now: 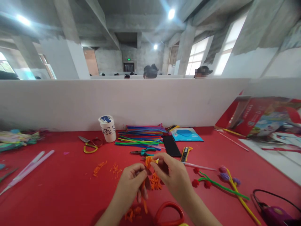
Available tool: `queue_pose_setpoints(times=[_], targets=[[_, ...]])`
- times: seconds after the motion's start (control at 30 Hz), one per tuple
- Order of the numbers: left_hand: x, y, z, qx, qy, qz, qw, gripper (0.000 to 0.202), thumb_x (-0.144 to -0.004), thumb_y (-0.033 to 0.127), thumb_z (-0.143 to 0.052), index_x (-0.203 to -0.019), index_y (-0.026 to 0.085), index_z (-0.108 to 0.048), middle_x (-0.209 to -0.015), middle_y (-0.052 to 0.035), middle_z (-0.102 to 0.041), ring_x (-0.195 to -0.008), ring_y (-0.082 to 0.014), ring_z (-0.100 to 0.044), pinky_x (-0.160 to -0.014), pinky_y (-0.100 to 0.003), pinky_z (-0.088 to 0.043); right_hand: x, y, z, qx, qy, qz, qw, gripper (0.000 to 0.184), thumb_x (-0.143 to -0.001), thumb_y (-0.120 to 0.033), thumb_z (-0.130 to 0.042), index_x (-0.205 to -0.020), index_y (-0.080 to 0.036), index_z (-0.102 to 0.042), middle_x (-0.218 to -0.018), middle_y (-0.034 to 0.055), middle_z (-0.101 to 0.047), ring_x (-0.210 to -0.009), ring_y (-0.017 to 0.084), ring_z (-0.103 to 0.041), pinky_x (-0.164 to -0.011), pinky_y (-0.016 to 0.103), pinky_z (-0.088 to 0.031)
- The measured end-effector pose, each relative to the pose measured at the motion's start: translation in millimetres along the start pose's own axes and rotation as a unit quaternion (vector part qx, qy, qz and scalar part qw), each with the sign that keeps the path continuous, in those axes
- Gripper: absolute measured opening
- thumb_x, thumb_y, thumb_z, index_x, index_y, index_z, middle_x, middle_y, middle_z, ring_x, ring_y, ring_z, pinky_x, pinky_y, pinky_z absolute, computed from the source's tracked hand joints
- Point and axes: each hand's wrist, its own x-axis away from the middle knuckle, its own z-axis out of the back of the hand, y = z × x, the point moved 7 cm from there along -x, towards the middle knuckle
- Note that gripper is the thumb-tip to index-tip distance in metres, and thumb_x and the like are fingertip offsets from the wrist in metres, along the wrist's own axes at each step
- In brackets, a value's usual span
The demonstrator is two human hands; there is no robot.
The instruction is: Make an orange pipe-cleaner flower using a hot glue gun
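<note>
My left hand (135, 182) is closed in a pinch around an orange pipe cleaner (145, 205), whose tail hangs below the fingers. At the top of it sits a fuzzy orange tuft (148, 162), pinched between the thumb and fingers of my right hand (172, 175). Part of the tuft is covered by the fingers. Beneath the hands lies a pile of short orange pieces (155, 182), with more orange pieces (133, 214) nearer to me. Red-handled scissors (168, 205) rest close to my right forearm. Orange scraps (99, 169) are scattered to the left.
Behind the hands are teal pliers (143, 152), a phone (172, 146), a box cutter (185, 154) and a bundle of coloured pipe cleaners (141, 138). A white cup (108, 130) stands by yellow-handled scissors (90, 148). Pompom stems (218, 185) and a purple glue gun (277, 215) lie right.
</note>
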Motion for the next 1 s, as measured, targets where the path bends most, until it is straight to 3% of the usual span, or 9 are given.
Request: queue_pose_setpoints(times=[0.1,0.2,1.0], targets=[[0.3,2.5,0.4,0.026,-0.008,-0.007,1.0,0.018,-0.074,0.029,-0.051,-0.063,0.016,-0.051,-0.043,0.0015,-0.06,-0.027,-0.0062,-0.048,-0.024,-0.011,-0.028,5.2,-14.7,2.8,0.032,0.029,0.103,0.994,0.01,-0.081,-0.022,-0.05,-0.086,-0.019,-0.057,-0.061,-0.0014,-0.06,-0.052,0.01,-0.052,-0.052,0.02,-0.035],[0.6,3.6,0.8,0.029,-0.009,-0.015,0.999,0.023,-0.074,0.033,-0.053,-0.059,0.015,-0.05,-0.043,0.0009,-0.059,-0.026,-0.0062,-0.047,-0.024,-0.011,-0.029,8.5,-22.1,1.7,0.057,0.039,0.152,0.986,0.012,-0.082,-0.019,-0.048,-0.091,-0.018,-0.057,-0.068,0.0011,-0.063,-0.057,0.011,-0.056,-0.055,0.021,-0.037],[1.5,5.1,0.7,0.033,0.0,-0.021,0.999,0.024,-0.07,0.036,-0.057,-0.058,0.016,-0.052,-0.041,0.0014,-0.058,-0.025,-0.0075,-0.047,-0.023,-0.013,-0.029,13.1,-23.5,-2.7,0.103,0.091,0.188,0.973,0.019,-0.082,-0.017,-0.047,-0.1,-0.016,-0.056,-0.075,0.005,-0.068,-0.064,0.014,-0.062,-0.06,0.023,-0.043]])
